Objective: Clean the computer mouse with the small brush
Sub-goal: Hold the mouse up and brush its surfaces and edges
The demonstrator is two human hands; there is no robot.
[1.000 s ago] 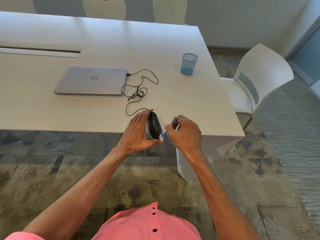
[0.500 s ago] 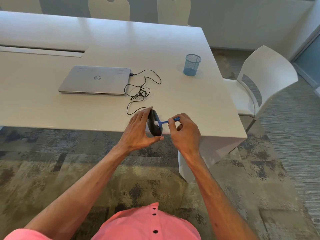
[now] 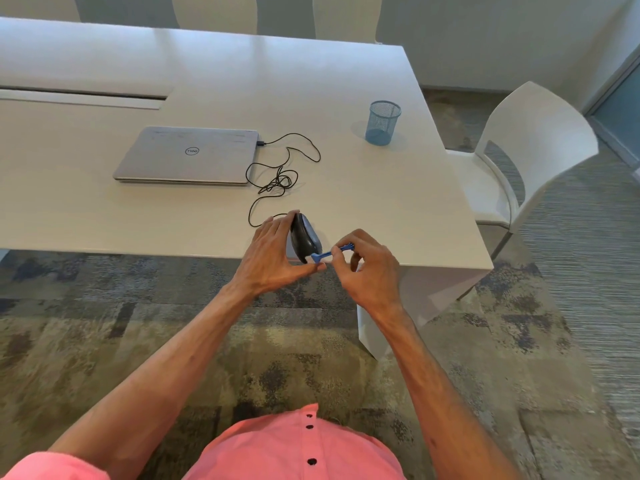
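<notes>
My left hand [image 3: 273, 258] grips a black wired computer mouse [image 3: 303, 239], tipped up on its side above the table's front edge. My right hand [image 3: 369, 268] pinches a small blue brush [image 3: 329, 253] by its handle. The brush head touches the lower right side of the mouse, close to my left thumb. The mouse's black cable [image 3: 277, 178] runs back in tangled loops to the closed silver laptop [image 3: 188, 154].
The white table [image 3: 398, 209] ends just under my hands, with carpet below. A blue mesh pen cup [image 3: 383, 122] stands at the back right. A white chair [image 3: 530, 154] sits at the table's right end, and more chairs line the far side.
The brush has stroked along the mouse's side: low at first, up to the middle, then back down to the lower edge. My left hand keeps the mouse in the same tilt.
</notes>
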